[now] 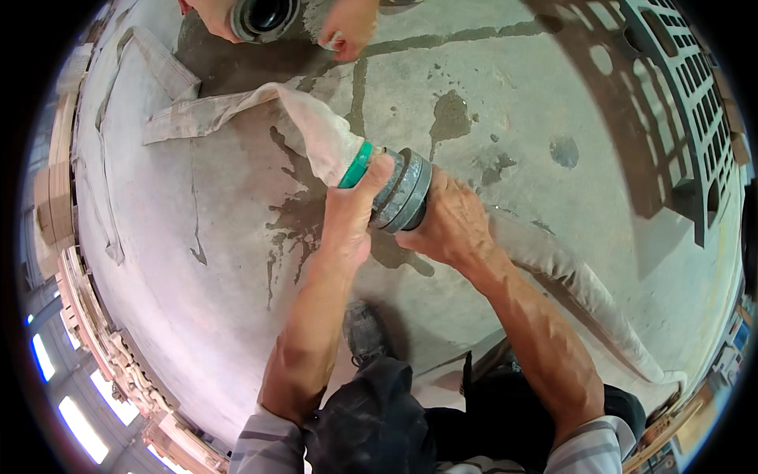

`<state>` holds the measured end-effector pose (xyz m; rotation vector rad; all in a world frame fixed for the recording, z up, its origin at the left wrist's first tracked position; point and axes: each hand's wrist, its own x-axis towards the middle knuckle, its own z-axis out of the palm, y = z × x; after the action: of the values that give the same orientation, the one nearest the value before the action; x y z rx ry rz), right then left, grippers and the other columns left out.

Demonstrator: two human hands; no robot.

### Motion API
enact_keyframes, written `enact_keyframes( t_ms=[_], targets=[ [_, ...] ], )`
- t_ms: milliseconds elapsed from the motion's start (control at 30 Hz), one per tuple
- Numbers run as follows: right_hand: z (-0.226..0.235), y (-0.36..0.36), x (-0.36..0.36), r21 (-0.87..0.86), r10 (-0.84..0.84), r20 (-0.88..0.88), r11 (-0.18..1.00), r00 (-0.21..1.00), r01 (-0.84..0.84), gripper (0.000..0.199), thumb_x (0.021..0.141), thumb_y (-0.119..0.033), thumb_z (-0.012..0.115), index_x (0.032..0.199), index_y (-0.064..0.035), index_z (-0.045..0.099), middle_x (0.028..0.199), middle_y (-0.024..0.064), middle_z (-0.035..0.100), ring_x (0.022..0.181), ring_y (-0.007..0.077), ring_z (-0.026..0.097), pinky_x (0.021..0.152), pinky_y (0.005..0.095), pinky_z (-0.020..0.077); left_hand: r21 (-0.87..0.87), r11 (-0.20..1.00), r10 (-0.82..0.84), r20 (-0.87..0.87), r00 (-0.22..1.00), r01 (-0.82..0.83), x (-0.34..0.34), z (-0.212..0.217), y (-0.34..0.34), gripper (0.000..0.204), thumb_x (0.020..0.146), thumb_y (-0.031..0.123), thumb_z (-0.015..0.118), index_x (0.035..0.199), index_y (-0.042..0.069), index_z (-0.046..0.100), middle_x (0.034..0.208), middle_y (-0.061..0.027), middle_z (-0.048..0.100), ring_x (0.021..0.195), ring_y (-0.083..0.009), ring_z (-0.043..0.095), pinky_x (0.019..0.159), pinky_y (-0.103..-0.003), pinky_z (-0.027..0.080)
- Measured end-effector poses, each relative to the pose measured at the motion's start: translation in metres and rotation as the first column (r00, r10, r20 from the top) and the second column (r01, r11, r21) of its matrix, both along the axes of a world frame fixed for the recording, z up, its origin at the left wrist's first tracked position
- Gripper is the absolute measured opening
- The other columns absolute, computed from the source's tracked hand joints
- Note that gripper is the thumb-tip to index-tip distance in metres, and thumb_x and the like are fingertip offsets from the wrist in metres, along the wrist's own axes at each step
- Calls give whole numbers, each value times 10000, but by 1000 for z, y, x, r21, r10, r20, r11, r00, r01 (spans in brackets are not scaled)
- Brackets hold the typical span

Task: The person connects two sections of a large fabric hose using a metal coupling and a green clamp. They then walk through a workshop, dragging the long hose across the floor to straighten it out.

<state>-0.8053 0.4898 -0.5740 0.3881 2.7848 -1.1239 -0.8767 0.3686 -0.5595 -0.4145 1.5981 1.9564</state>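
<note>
My left hand [353, 215] grips the near end of a flat canvas hose [237, 110] just behind its green collar [357, 164]. My right hand [447, 223] closes around the other side of a grey metal hose coupling [403, 190], where a second canvas hose [576, 284] runs off to the lower right. The two coupling halves sit pressed together between my hands, above the wet concrete floor [505, 103]. My forearms come up from the lower edge.
Another person's hands [347, 28] hold a dark round fitting [264, 16] at the top edge. Wet patches stain the floor. A dark metal grate [679, 103] lies at the upper right. Stacked wooden pallets [87, 300] line the left rim. My shoe [365, 332] is below the coupling.
</note>
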Motion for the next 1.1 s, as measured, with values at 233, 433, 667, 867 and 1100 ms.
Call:
enact_keyframes(
  t_ms=[233,433,667,867,1100],
  targets=[
    [6,-4,8,-87,-37,126,995,991,48,764,487,-328,764,1025,102,433,820,228,597,762,387,592,701,406,478,-5,1000,-26,-43,999,26,6,-3,3,291,709,160,707,940,66,557,872,6,554,770,-96,529,718,-265,438],
    [3,3,11,-219,-47,208,971,977,93,753,476,-361,755,967,116,440,763,247,588,727,396,591,674,408,476,15,999,-28,-96,995,30,7,-13,7,242,705,137,691,893,54,565,827,7,550,737,-89,524,693,-251,434],
    [-10,9,8,-215,3,260,975,965,55,746,488,-382,784,950,94,441,784,242,594,737,388,595,676,405,472,-32,997,67,-21,998,-68,13,-29,9,222,718,119,683,891,42,566,839,8,549,773,-87,521,719,-251,427],
    [-22,-20,21,118,10,-54,993,998,-4,666,497,-235,737,1016,60,441,824,187,564,777,342,545,728,394,430,-156,983,118,157,980,-93,18,-8,-8,264,720,175,724,913,71,575,851,22,549,790,-78,522,742,-252,418],
    [-29,-32,16,99,-65,4,993,998,64,587,536,-245,720,972,44,453,797,181,564,753,340,549,702,411,427,-240,964,152,125,980,-119,8,-22,-2,252,664,136,728,870,61,602,798,6,569,694,-97,542,627,-264,440]
  ],
)
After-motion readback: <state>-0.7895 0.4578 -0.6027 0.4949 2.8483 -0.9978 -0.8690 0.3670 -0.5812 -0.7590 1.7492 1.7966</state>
